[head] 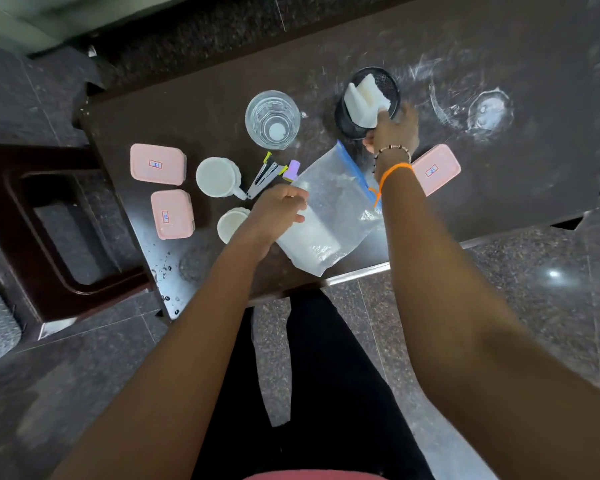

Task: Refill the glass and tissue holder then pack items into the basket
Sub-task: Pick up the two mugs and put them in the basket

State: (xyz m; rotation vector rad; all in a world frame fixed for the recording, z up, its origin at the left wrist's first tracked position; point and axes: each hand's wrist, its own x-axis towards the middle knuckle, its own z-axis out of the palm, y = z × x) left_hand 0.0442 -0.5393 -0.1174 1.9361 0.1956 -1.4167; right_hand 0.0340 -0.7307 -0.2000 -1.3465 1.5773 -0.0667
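A black mesh tissue holder (387,81) stands at the back of the dark table (499,168). A folded stack of white tissues (362,98) sticks up inside it. My right hand (394,128) pinches the near edge of that stack at the holder's rim. My left hand (279,209) grips the left side of a clear zip bag (329,216) that lies flat on the table with more white tissues inside. A clear glass (272,119) stands left of the holder, upright, with water in it.
Two pink lidded boxes (157,163) (172,213) sit at the left, a third pink box (437,169) at the right. Two white cups (215,177) (231,223), a stapler (262,181) and a purple item (291,169) lie mid-table. A dark stool (32,237) stands left.
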